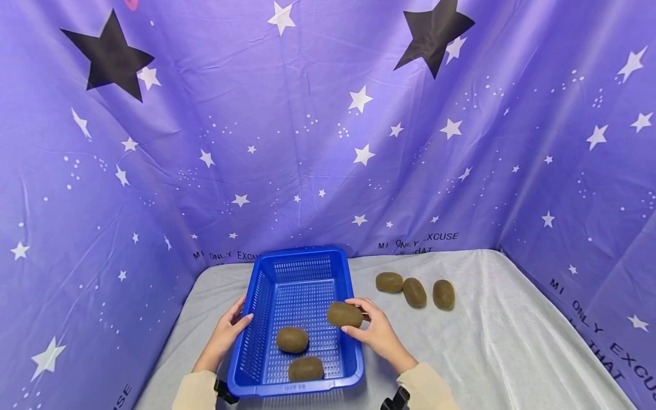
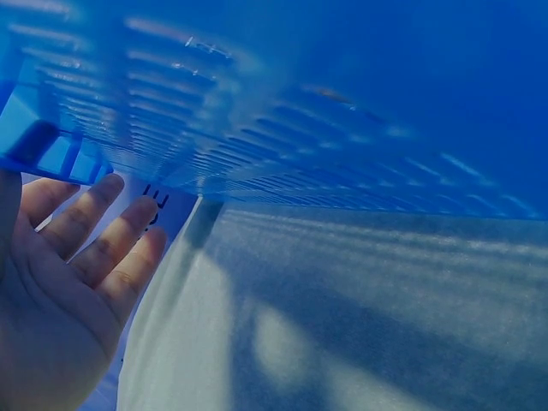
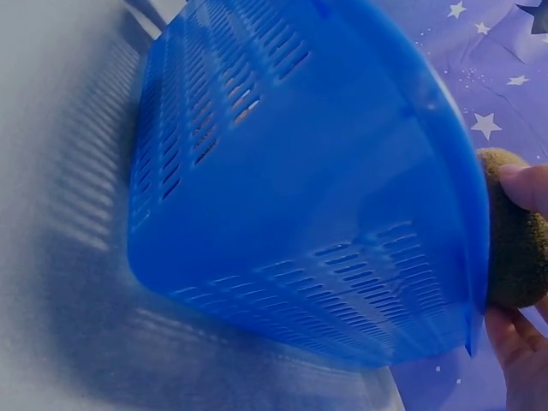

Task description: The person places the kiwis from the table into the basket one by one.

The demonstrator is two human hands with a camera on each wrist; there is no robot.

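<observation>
A blue plastic basket point(image 1: 295, 388) with slotted walls stands on the cloth, its long side pointing away from me. My left hand point(image 1: 225, 335) holds its left rim, thumb over the top and fingers along the outside, as the left wrist view also shows under the rim point(image 2: 51, 171). My right hand point(image 1: 377, 333) grips a brown fuzzy kiwi point(image 1: 344, 315) between thumb and fingers, over the basket's right rim. In the right wrist view this kiwi point(image 3: 514, 244) shows just past the basket's edge. Inside the basket lie a kiwi point(image 1: 292, 340) and, nearer me, a second kiwi point(image 1: 306, 369).
Right of the basket, on the pale grey cloth point(image 1: 492, 347), lie a left kiwi point(image 1: 389, 282), a middle kiwi point(image 1: 415, 292) close against it, and a right kiwi point(image 1: 443, 294) slightly apart. A purple star-printed curtain point(image 1: 307, 114) surrounds the table's back and sides.
</observation>
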